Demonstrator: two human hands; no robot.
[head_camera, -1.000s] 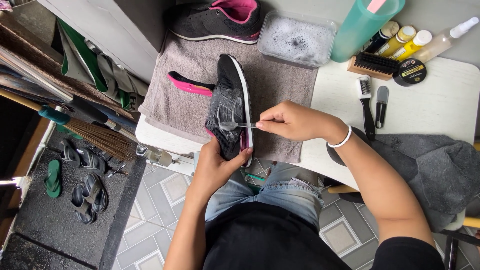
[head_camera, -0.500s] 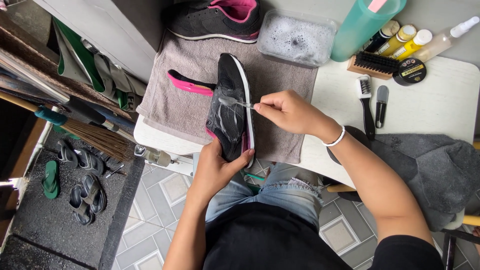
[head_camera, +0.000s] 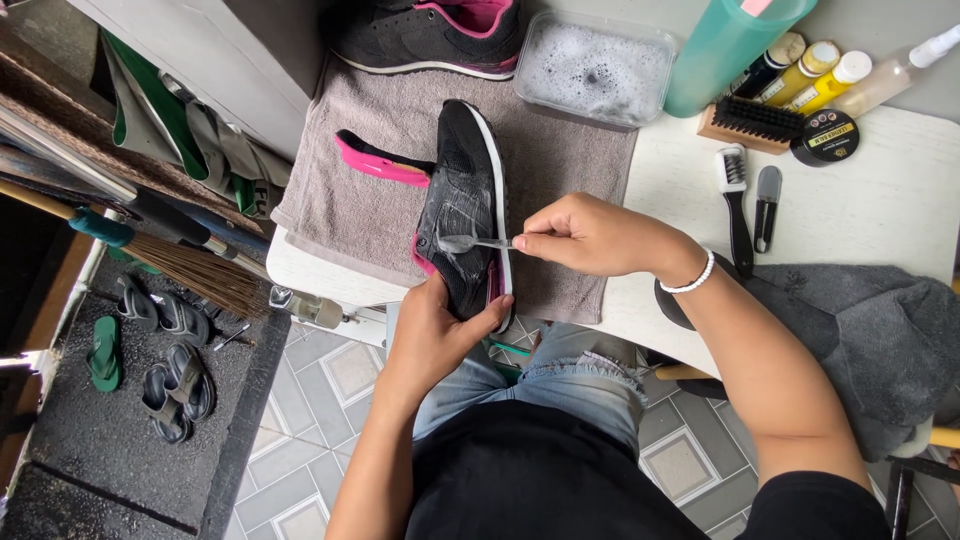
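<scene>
Left hand (head_camera: 437, 335): wrapped around the heel end of the black shoe (head_camera: 466, 205), steadying it.
Right hand (head_camera: 590, 236): pinched shut on a small brush (head_camera: 468, 243), bristles pressed against the shoe's side.
Shoe: on its side on the grey towel (head_camera: 560, 170), at the table (head_camera: 860, 215) edge.
Nearby: tub of soapy water (head_camera: 594, 70) beyond.

Count of items on and around the white bench (head_camera: 860, 200):

Black-and-pink shoes: two, one at centre frame (head_camera: 465, 205) and one at top centre (head_camera: 425, 35). Pink insole (head_camera: 380, 160): one. Grey towel (head_camera: 570, 170) under the shoes: one. Clear tub of suds (head_camera: 597, 68): one. Tall teal bottle (head_camera: 725, 45): one. Small bottles, upper right: four (head_camera: 820, 75). Round tin (head_camera: 827, 137): one. Brushes beside it: three (head_camera: 735, 200). Dark cloth (head_camera: 870, 330), right: one. Sandals on the floor mat, lower left: five visible (head_camera: 165, 385). Broom (head_camera: 170, 262): one.
</scene>
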